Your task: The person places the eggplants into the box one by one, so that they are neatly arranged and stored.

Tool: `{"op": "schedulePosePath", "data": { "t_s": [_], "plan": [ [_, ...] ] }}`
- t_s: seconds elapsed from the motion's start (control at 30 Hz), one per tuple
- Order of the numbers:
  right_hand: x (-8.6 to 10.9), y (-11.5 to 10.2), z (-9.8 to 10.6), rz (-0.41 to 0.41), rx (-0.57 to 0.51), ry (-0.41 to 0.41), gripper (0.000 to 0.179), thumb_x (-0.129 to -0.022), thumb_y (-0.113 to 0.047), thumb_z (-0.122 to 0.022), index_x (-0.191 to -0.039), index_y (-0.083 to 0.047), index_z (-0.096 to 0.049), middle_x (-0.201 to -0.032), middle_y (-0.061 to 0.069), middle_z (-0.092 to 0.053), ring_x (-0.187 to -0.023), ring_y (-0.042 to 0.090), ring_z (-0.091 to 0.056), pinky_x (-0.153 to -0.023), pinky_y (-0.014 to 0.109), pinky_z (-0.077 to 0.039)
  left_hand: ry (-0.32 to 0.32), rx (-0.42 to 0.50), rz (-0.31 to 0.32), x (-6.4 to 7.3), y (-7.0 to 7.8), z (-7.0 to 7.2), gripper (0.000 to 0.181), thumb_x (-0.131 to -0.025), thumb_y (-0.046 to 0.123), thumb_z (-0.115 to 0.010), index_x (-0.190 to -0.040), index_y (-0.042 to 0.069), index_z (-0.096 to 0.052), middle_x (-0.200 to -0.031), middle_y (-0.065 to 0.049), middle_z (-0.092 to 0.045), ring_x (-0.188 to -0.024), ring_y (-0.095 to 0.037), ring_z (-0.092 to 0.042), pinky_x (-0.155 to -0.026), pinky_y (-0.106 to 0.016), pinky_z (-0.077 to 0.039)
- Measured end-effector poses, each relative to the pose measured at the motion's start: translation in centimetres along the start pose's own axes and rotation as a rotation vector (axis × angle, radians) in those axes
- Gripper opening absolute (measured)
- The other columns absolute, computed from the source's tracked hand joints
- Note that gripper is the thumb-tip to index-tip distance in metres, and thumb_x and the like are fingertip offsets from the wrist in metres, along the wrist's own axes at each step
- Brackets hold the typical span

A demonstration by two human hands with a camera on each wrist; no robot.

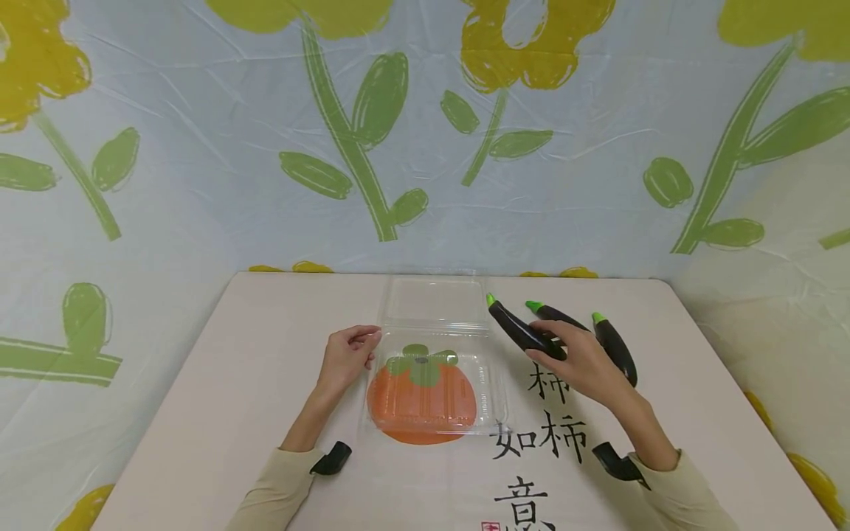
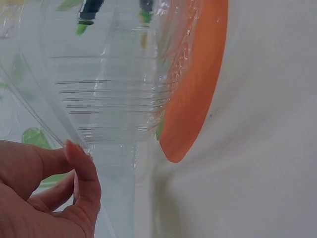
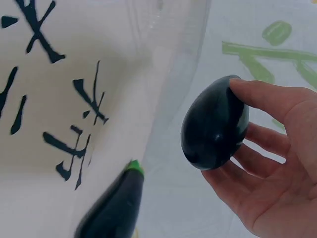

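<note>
An eggplant [image 1: 521, 330], dark and glossy with a bright green stem end, is gripped by my right hand [image 1: 584, 359] between thumb and fingers. In the right wrist view its rounded dark end [image 3: 215, 126] faces the camera. My left hand [image 1: 348, 354] pinches the left edge of a clear plastic clamshell box [image 1: 491, 383], near its hinge. Seen from the left wrist, thumb and forefinger [image 2: 81, 163] meet at the box's rim. The lid [image 1: 434, 301] lies folded back toward the far table edge. Through the clear base shows a printed orange persimmon.
Two more eggplants lie on the right of the table [image 1: 265, 413], one [image 1: 616, 350] beyond my right wrist and one [image 1: 554, 316] partly behind my hand. Black brushed characters [image 1: 564, 435] mark the cloth near the box. A flower-printed curtain [image 1: 252, 147] rises behind the table.
</note>
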State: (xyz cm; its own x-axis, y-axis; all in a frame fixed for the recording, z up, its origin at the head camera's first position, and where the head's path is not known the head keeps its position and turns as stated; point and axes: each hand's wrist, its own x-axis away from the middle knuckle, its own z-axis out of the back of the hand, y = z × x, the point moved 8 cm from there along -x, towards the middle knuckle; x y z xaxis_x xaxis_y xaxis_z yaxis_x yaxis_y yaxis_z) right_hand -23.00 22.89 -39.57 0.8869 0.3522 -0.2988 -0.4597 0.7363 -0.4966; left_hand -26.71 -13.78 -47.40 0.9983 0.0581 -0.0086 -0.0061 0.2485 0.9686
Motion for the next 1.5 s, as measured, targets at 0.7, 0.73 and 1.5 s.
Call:
{"op": "schedulePosePath", "data": {
  "t_s": [0.7,0.73,1.5],
  "plan": [
    [-2.7,-4.1,-2.4,0.084,-0.058,-0.126,0.044,-0.091,-0.016,-0.080,-0.129,0.002,-0.067,-0.123,0.015,-0.070,-0.104,0.030,-0.069,-0.087,0.049,-0.060,-0.074,-0.055,0.006,0.2,-0.1,0.4,0.024,-0.100,0.007,-0.067,-0.120,-0.006,-0.071,-0.096,-0.025,-0.068,-0.062,-0.013,-0.058,-0.055,-0.016,-0.053],
    [-2.8,-4.3,-2.6,0.090,-0.062,-0.131,0.044,-0.091,-0.016,-0.080,-0.128,0.002,-0.067,-0.123,0.015,-0.070,-0.104,0.029,-0.069,-0.087,0.049,-0.060,-0.082,-0.057,0.007,0.2,-0.1,0.5,0.025,-0.100,0.007,-0.067,-0.120,-0.007,-0.070,-0.097,-0.025,-0.068,-0.062,-0.013,-0.058,-0.055,-0.016,-0.053],
    [-4.5,-7.5,-6.9,0.184,-0.076,-0.314,0.043,-0.094,-0.020,-0.078,-0.130,-0.003,-0.066,-0.119,0.008,-0.071,-0.101,0.020,-0.065,-0.086,0.040,-0.059,-0.143,0.004,0.020,0.2,0.2,0.2,0.028,-0.100,0.003,-0.065,-0.126,-0.008,-0.067,-0.104,-0.025,-0.066,-0.069,-0.020,-0.061,-0.054,-0.020,-0.056]
  ]
}}
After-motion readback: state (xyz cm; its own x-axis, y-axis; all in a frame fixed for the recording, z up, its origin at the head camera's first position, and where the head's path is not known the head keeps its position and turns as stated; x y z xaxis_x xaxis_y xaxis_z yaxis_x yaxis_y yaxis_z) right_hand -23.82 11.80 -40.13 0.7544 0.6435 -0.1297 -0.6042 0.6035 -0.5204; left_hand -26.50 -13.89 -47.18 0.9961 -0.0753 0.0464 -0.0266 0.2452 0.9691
